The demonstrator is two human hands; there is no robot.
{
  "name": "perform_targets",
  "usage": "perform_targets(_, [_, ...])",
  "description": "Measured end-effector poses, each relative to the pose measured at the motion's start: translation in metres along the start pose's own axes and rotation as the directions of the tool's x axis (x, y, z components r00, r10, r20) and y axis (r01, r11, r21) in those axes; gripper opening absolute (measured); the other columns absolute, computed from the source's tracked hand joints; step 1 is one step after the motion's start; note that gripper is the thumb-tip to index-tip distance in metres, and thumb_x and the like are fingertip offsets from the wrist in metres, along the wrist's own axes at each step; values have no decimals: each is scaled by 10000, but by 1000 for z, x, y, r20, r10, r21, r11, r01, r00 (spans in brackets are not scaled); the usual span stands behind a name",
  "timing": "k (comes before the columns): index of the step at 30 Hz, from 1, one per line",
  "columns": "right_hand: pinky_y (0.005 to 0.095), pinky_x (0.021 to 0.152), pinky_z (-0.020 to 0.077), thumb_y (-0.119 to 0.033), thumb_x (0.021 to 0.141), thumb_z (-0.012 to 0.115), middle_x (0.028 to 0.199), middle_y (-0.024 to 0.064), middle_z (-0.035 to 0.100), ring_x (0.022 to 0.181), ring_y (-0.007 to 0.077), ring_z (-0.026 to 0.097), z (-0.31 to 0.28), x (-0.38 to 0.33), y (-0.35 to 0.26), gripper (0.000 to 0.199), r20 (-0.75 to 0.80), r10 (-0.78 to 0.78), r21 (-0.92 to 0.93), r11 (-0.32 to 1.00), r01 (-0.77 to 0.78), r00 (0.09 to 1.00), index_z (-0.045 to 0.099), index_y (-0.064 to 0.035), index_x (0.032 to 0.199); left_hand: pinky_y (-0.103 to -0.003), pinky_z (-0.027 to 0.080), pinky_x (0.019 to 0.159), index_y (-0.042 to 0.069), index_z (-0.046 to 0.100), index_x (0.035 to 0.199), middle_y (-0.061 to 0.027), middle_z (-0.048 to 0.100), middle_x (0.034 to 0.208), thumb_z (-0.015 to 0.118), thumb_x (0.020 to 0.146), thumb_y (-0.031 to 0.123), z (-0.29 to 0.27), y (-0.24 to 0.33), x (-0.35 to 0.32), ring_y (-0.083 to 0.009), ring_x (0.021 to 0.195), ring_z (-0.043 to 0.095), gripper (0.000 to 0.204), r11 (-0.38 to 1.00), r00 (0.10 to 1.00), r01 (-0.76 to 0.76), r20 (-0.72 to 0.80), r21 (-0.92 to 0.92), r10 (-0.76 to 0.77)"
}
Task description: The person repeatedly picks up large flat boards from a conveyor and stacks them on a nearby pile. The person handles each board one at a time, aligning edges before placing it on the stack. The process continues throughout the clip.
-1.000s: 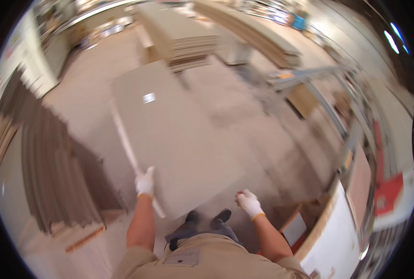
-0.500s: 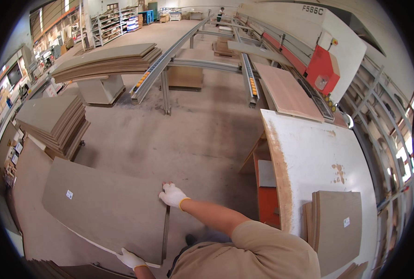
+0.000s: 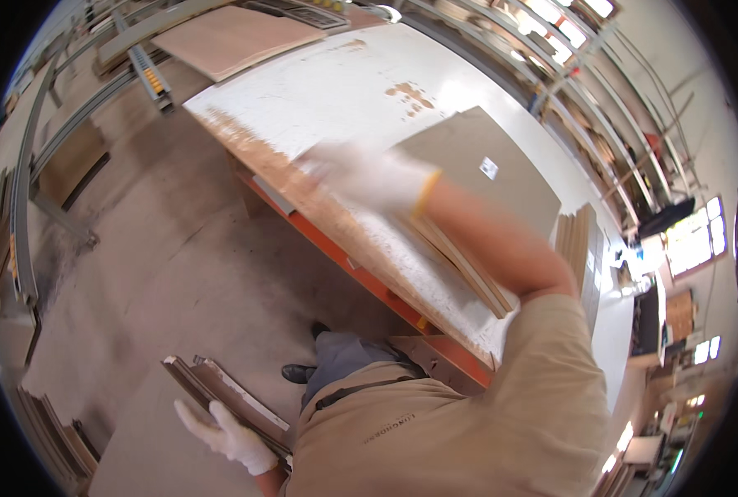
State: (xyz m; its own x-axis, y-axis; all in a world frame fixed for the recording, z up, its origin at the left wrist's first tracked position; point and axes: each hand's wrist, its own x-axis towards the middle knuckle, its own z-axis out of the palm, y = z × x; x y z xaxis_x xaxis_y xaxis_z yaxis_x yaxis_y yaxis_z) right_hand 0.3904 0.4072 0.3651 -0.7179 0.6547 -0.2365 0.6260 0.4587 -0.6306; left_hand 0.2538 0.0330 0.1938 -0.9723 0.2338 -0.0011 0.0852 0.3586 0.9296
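My left hand [image 3: 226,435], in a white glove with its fingers apart, is open beside the edges of the grey-brown panels [image 3: 141,427] at lower left. No panel is gripped in it. My right hand [image 3: 369,174], also gloved, is smeared by motion over the worn front edge of the white worktable [image 3: 319,99]. Its fingers are too blurred to read. Just beyond my right forearm lies a small stack of grey-brown panels [image 3: 493,141] on the table, the top one bearing a white label [image 3: 488,168].
More boards [image 3: 580,248] stand at the table's right. Orange shelving [image 3: 369,286] sits under the tabletop. A pinkish board [image 3: 236,37] lies beyond the table, near a roller rail [image 3: 149,74]. A metal rack [image 3: 568,74] runs along the far right.
My view has swung right toward the white table. My right hand has left the large panel's corner and moved over the table edge. My left hand has let go of the panel edge.
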Motion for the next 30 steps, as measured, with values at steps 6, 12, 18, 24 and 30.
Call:
perform_targets(6, [458,1134,415,-452,1052,399,1400,204,637,1341,388,562,-191,-171,307,537,-775,331,-199,681,-704,539,637,-91,1372,-446,305,1230,-4,383,1557,-206,432,1590,612,980,156,70,-4,-19,-345,1489,394,641,986,799,-163,592,45,105])
perform_targets(12, [484,1153,380,-532,1050,359,1421,258,603,1374,427,522,-218,-222,422,657,-684,583,-138,487,-863,438,606,-29,1393,-415,304,1229,-36,285,1589,-272,366,1618,705,953,196,120,16,-82,-360,1517,365,797,995,589,75,808,-69,11])
perform_targets(18, [380,1280,151,-700,1029,270,1680,168,315,1579,291,228,-218,-195,516,905,-508,620,175,754,-633,598,329,-6,1607,-419,298,1233,-6,182,1634,-295,303,1643,763,917,320,166,50,-131,-362,1537,319,978,982,566,182,810,57,-152])
perform_targets(24, [375,1243,242,-569,1043,461,1608,159,440,1500,287,370,-230,-180,524,782,-410,607,420,788,-450,681,421,18,1560,-447,346,1181,34,80,1656,-365,375,1572,682,838,725,200,60,-140,-470,1448,425,1228,948,567,114,764,298,-308])
perform_targets(30, [348,1195,319,-565,1025,528,1521,141,537,1404,253,471,-196,-198,482,750,-322,587,591,737,-326,743,492,4,1513,-435,406,1118,82,182,1598,-204,451,1494,644,917,651,250,60,-151,-323,1367,453,1001,856,437,513,840,61,-322])
